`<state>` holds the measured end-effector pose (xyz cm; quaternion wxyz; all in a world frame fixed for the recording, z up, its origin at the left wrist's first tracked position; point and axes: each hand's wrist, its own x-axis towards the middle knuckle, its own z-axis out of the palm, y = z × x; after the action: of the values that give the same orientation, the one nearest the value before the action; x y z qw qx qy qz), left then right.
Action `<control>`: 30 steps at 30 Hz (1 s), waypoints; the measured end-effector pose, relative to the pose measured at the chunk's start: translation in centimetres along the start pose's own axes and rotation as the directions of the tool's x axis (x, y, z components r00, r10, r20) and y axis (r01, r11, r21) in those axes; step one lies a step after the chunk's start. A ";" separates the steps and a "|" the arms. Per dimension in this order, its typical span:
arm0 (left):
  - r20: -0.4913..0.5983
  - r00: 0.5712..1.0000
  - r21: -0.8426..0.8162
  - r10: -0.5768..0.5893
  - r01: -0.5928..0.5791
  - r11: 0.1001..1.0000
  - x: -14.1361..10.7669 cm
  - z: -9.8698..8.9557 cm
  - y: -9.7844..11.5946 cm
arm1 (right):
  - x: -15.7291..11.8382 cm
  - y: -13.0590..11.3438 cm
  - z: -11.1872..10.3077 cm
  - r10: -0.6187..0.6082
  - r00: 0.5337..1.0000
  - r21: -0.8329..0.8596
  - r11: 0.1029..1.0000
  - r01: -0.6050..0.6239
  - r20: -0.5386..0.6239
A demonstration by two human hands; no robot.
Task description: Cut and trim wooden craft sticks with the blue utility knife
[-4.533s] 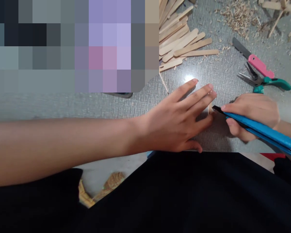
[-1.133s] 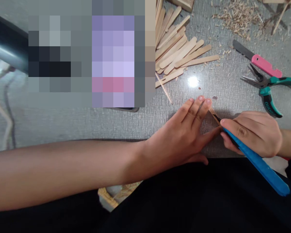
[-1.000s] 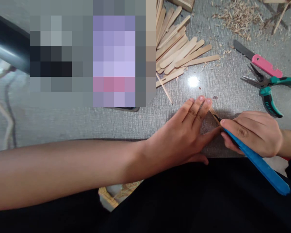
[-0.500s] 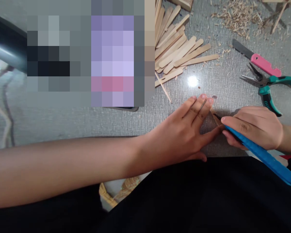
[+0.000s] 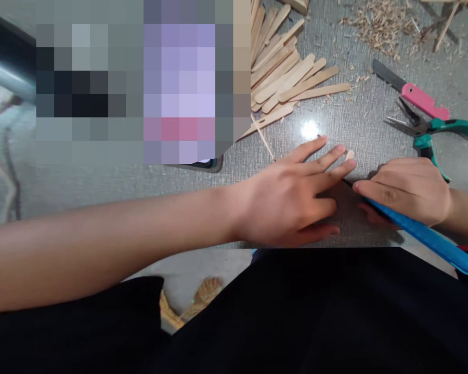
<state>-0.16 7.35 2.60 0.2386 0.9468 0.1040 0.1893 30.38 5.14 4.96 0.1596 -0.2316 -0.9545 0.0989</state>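
Note:
My left hand (image 5: 296, 192) lies palm down on the grey table (image 5: 320, 236) with its fingers spread. A small rounded end of a wooden stick (image 5: 350, 155) shows just beyond its fingertips; the rest of that stick is hidden under the fingers. To the right, my right hand (image 5: 407, 192) is closed on a blue-handled cutter (image 5: 429, 236). The cutter's dark tip points left, toward the fingers of my left hand, and its handle slants down to the right.
Many flat wooden sticks (image 5: 296, 83) are fanned out beyond my left hand. Wood shavings (image 5: 386, 26) lie at the top right. A pink-handled knife (image 5: 425, 101) and green-handled pliers (image 5: 423, 130) rest above my right hand. A blurred-out device (image 5: 214, 165) sits left.
My left hand has spread its fingers wider and shifted, and a rounded stick end now shows beyond them. My right hand has moved slightly up and left with the blue cutter.

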 end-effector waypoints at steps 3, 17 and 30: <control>-0.177 0.983 -0.044 -0.039 0.032 0.999 -0.1 0.2 -0.2 | 0.2 0.1 -0.2 -0.006 0.999 -0.021 1.000 0.007 0.034; -0.090 0.980 0.058 -0.179 0.185 0.981 0.4 0.9 -0.8 | 0.4 -0.6 0.4 0.211 0.940 0.371 0.878 -0.303 0.268; -0.049 0.991 -0.093 -0.125 0.120 0.988 0.3 0.9 -0.8 | 0.2 -0.2 0.3 0.114 0.972 0.372 0.910 -0.186 0.207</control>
<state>0.39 7.70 1.54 0.2889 0.9215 0.1597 0.2047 29.98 5.00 4.81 0.1072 -0.2582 -0.9057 0.3187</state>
